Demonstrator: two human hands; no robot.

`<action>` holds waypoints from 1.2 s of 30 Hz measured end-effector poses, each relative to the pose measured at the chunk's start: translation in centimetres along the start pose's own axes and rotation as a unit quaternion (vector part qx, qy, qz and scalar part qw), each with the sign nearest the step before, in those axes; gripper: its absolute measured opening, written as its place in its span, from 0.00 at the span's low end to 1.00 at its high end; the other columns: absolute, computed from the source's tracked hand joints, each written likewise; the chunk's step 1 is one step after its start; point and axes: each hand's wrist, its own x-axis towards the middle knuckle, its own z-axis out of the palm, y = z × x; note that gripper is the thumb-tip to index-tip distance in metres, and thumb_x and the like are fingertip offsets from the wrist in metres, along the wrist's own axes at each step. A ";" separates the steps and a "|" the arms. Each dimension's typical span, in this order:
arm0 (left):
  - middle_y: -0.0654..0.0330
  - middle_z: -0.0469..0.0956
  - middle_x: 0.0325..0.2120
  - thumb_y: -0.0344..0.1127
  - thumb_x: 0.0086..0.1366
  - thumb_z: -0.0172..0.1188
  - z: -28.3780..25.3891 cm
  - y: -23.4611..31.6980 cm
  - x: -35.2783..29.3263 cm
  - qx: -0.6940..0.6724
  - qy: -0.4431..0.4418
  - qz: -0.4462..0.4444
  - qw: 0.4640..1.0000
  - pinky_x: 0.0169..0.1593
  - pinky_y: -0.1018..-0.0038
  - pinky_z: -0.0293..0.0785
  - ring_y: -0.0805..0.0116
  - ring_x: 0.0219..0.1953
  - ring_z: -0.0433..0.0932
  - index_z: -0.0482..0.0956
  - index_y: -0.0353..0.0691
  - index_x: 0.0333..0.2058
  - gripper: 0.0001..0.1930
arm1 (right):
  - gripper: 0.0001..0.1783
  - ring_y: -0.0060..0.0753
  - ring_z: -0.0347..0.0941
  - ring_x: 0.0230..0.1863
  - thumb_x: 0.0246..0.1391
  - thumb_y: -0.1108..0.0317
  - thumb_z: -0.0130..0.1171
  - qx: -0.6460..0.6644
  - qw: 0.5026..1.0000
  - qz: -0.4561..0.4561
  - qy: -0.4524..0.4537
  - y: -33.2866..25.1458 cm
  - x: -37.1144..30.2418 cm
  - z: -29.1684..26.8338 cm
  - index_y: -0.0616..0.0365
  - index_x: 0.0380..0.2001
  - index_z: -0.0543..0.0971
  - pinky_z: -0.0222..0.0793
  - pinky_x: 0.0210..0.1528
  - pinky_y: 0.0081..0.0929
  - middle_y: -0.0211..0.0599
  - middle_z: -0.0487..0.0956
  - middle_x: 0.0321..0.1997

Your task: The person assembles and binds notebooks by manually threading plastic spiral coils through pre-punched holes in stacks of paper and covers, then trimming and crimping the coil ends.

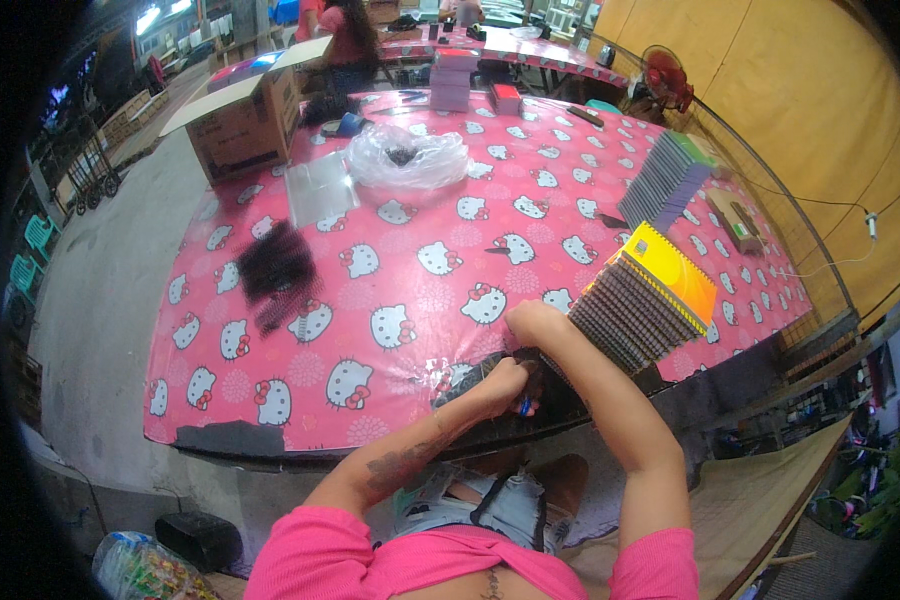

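At the table's near edge my left hand [507,386] is closed. A small blue piece [526,406] shows just below its fingers; I cannot make out the whole of what it grips. My right hand [533,322] is bent just above and to the right of it, its fingers curled down and mostly hidden. What it holds, if anything, does not show. Right beside my right forearm stands a tall stack of spiral-bound notebooks [635,315] with dark coils and a yellow-orange cover on top. A dark patch of the table edge [460,388] lies next to my left wrist.
Loose black coils [278,270] lie at the left. Farther back are a clear plastic bag [410,160], clear sheets [320,190], an open cardboard box [240,125] and red-topped stacks [454,80]. Another notebook stack [665,178] stands at the right, near a fan [667,78].
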 end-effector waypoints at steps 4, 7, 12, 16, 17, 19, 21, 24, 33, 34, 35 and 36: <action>0.45 0.79 0.30 0.41 0.73 0.42 0.3 0.9 -1.5 -0.053 -0.033 -0.040 0.997 0.26 0.62 0.80 0.50 0.29 0.83 0.72 0.29 0.41 0.18 | 0.14 0.52 0.80 0.47 0.51 0.71 0.55 0.007 1.000 -0.001 -0.008 0.2 0.1 0.2 0.60 0.40 0.83 0.77 0.48 0.45 0.53 0.82 0.44; 0.44 0.80 0.34 0.41 0.73 0.40 0.1 1.2 -1.5 -0.053 -0.025 -0.058 0.997 0.32 0.58 0.81 0.49 0.32 0.83 0.72 0.29 0.43 0.18 | 0.14 0.51 0.80 0.47 0.51 0.71 0.55 0.006 1.000 0.007 -0.006 -0.1 0.1 0.4 0.60 0.40 0.83 0.77 0.48 0.45 0.52 0.82 0.45; 0.45 0.80 0.37 0.41 0.73 0.40 -0.8 0.9 -0.9 -0.028 -0.062 -0.061 0.996 0.34 0.57 0.81 0.48 0.34 0.83 0.71 0.29 0.47 0.19 | 0.14 0.51 0.81 0.47 0.51 0.71 0.55 0.012 1.000 0.023 0.006 -0.4 0.1 0.4 0.59 0.40 0.84 0.77 0.47 0.45 0.51 0.82 0.44; 0.48 0.80 0.31 0.43 0.74 0.40 0.0 0.9 -0.4 -0.063 -0.033 -0.069 0.995 0.31 0.60 0.80 0.52 0.31 0.82 0.72 0.34 0.47 0.18 | 0.14 0.49 0.81 0.47 0.52 0.69 0.55 0.010 1.000 0.028 -0.003 -0.2 -0.1 0.4 0.57 0.40 0.85 0.78 0.47 0.43 0.49 0.83 0.46; 0.51 0.79 0.28 0.43 0.75 0.39 0.2 1.0 -0.4 -0.079 -0.020 -0.069 0.994 0.29 0.61 0.80 0.53 0.28 0.81 0.73 0.37 0.46 0.17 | 0.14 0.48 0.81 0.47 0.52 0.67 0.55 0.008 0.999 0.030 -0.015 -0.5 -0.2 -0.1 0.56 0.40 0.85 0.78 0.47 0.43 0.48 0.83 0.46; 0.53 0.77 0.25 0.44 0.75 0.39 0.2 0.5 0.3 -0.038 -0.035 -0.023 0.998 0.27 0.62 0.78 0.57 0.25 0.78 0.73 0.38 0.45 0.17 | 0.15 0.48 0.81 0.48 0.53 0.67 0.55 0.016 0.999 0.039 -0.009 -0.4 -0.1 0.3 0.57 0.41 0.85 0.77 0.48 0.43 0.48 0.83 0.47; 0.54 0.76 0.24 0.43 0.74 0.41 -0.1 0.0 0.8 -0.029 -0.032 -0.006 0.999 0.24 0.64 0.76 0.58 0.23 0.77 0.73 0.37 0.43 0.16 | 0.15 0.48 0.81 0.48 0.53 0.67 0.54 0.009 1.000 0.027 -0.012 -0.4 -0.1 0.2 0.57 0.41 0.85 0.77 0.49 0.43 0.48 0.82 0.47; 0.53 0.76 0.25 0.40 0.71 0.44 -0.9 -0.3 1.3 -0.053 -0.027 -0.018 0.998 0.22 0.64 0.75 0.58 0.23 0.78 0.73 0.33 0.40 0.15 | 0.13 0.50 0.81 0.46 0.49 0.67 0.58 0.026 0.999 0.018 0.003 -0.6 -0.7 -0.2 0.58 0.38 0.85 0.77 0.46 0.45 0.51 0.83 0.43; 0.46 0.76 0.35 0.52 0.69 0.52 -4.0 3.7 -7.8 0.608 0.240 0.201 0.730 0.44 0.56 0.73 0.52 0.42 0.77 0.74 0.39 0.50 0.23 | 0.15 0.54 0.79 0.39 0.49 0.71 0.59 0.189 0.940 -0.120 0.256 -0.4 -1.1 -0.6 0.58 0.42 0.74 0.74 0.41 0.46 0.51 0.81 0.35; 0.46 0.76 0.37 0.52 0.69 0.52 -5.3 3.9 -8.3 0.646 0.271 0.203 0.684 0.45 0.56 0.72 0.52 0.43 0.76 0.75 0.40 0.50 0.23 | 0.13 0.50 0.79 0.41 0.51 0.70 0.59 0.277 0.911 -0.141 0.271 -0.9 -2.1 -1.7 0.62 0.40 0.75 0.72 0.40 0.44 0.50 0.81 0.35; 0.47 0.75 0.39 0.52 0.68 0.53 -6.8 3.8 -8.5 0.682 0.300 0.204 0.635 0.46 0.56 0.71 0.51 0.45 0.75 0.75 0.40 0.50 0.23 | 0.14 0.47 0.79 0.40 0.51 0.70 0.61 0.353 0.881 -0.129 0.289 -1.2 -1.9 -1.7 0.62 0.41 0.75 0.73 0.40 0.42 0.48 0.81 0.34; 0.47 0.75 0.41 0.52 0.68 0.53 -7.9 4.0 -8.7 0.715 0.327 0.207 0.582 0.47 0.56 0.70 0.50 0.46 0.74 0.75 0.40 0.50 0.23 | 0.15 0.43 0.79 0.39 0.51 0.70 0.62 0.426 0.844 -0.115 0.305 -1.4 -1.9 -1.2 0.62 0.42 0.75 0.73 0.40 0.40 0.47 0.80 0.34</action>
